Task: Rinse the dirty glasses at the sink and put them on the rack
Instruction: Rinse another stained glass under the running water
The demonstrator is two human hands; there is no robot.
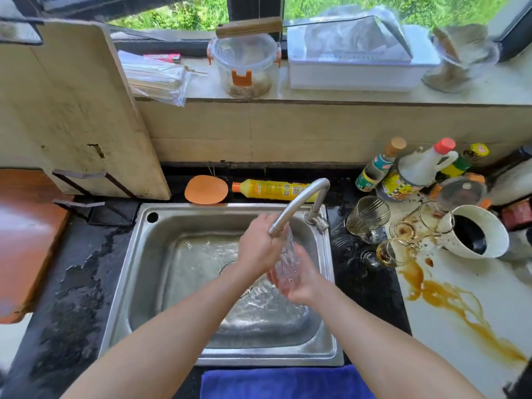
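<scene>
Glass (285,263) in question sat in both my hands over the sink (184,283), tilted, its upper end just under the faucet (299,203) spout, with water running over it. My right hand (302,280) cradled it from below, fingers (303,254) curled up along its far side and closed around it. My left hand (256,249) pressed against it from the left, fingers wrapped over its upper part, close beneath the spout; how tightly they gripped I could not tell. Water rippled in the basin below my fingers.

To the right of my right fingers, on the wet dark table (365,272), stood a dirty ribbed glass (367,216). Beyond it lay a tipped glass (431,218) and a small glass (390,251) holding brown liquid, both beside a white cup (486,226). A brown spill (449,300) trailed from them across the pale surface toward me. Behind my left fingers, past the sink rim, a yellow bottle (273,190) lay on its side next to an orange sponge (205,190). Below my wrists, a blue cloth (276,381) lay at the sink's near edge.
</scene>
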